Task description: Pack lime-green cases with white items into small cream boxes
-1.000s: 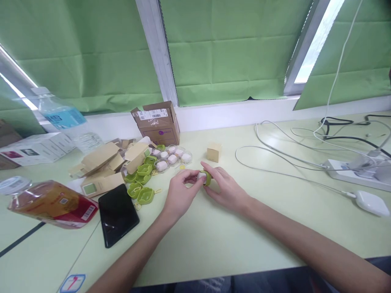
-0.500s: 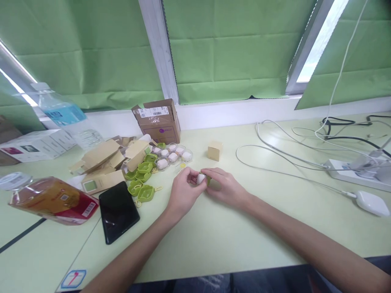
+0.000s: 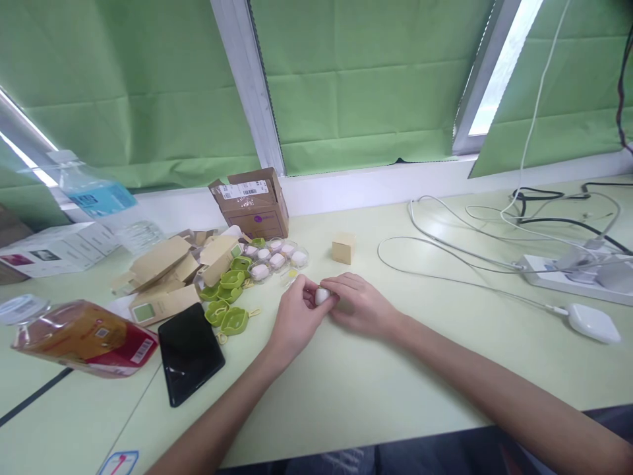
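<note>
My left hand (image 3: 299,309) is closed round a small white rounded object (image 3: 322,296), held between thumb and fingers just above the table. My right hand (image 3: 360,305) meets it from the other side, bent fingertips against the object's top; what lies under its palm is hidden. Beyond the hands stands a small beige cardboard box (image 3: 343,248). To their left lie several open green cases (image 3: 234,320) with loops. Behind these are clear plastic shells (image 3: 277,261) holding pale pink rounded pieces.
A black tablet (image 3: 190,353) and a drink bottle (image 3: 89,338) lie on the left. Opened cardboard packs (image 3: 161,267) are piled behind them, near a brown carton (image 3: 254,206) and a water bottle (image 3: 99,191). On the right are white cables, a power strip (image 3: 539,269) and a white charger (image 3: 592,322).
The view has shifted slightly. Both hands stay together at the white object; the bit of green that showed under my right fingers is now covered by them.
</note>
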`<action>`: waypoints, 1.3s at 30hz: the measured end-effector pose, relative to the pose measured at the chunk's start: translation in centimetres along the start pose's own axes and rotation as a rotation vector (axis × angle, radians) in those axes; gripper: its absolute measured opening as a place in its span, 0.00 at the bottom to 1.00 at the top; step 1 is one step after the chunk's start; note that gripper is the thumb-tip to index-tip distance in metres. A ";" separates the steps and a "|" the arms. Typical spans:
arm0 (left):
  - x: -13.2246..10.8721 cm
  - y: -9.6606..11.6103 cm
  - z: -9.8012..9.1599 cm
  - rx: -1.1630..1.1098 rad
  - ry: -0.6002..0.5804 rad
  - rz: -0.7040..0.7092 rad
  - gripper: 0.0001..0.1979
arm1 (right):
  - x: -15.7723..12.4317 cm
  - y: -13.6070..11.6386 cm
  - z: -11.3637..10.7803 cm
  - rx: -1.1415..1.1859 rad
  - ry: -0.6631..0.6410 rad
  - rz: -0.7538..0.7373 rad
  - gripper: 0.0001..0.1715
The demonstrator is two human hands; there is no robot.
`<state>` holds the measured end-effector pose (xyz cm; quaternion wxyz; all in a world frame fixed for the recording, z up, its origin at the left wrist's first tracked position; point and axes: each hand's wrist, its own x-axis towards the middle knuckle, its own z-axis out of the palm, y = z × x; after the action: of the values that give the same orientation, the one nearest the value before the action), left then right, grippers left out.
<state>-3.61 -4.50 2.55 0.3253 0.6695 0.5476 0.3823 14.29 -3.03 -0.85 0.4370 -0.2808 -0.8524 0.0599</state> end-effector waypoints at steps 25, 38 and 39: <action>1.1 0.4 -3.2 -0.546 -0.445 -0.360 0.25 | 0.6 -1.2 -2.2 0.234 -0.151 0.137 0.30; 0.4 -0.1 -0.6 -0.408 -0.208 -0.117 0.26 | 0.8 -1.5 -1.9 0.878 -0.124 0.531 0.24; 0.2 0.1 -0.6 -0.387 -0.183 -0.084 0.26 | 0.9 -1.5 -1.7 0.970 -0.115 0.585 0.24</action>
<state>-4.08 -4.27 2.94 0.5116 0.6030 0.4599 0.4039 14.60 -4.07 1.37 0.4339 -0.2686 -0.6365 0.5783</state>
